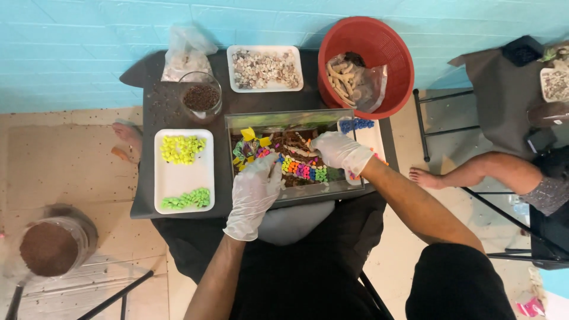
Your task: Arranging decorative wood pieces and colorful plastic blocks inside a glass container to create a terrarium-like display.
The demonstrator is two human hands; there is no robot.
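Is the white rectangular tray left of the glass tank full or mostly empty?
Mostly empty: the white rectangular tray holds only yellow pebbles at the far end and green pebbles at the near end, its middle bare.

Tank [332, 188] between two trays [184, 172], basket [365, 65] behind.

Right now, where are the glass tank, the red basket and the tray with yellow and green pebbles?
Glass tank [284, 119]: head view, on its far wall.
Red basket [396, 47]: head view, on its inner right wall.
Pebble tray [184, 176]: head view, on the bare white middle between the piles.
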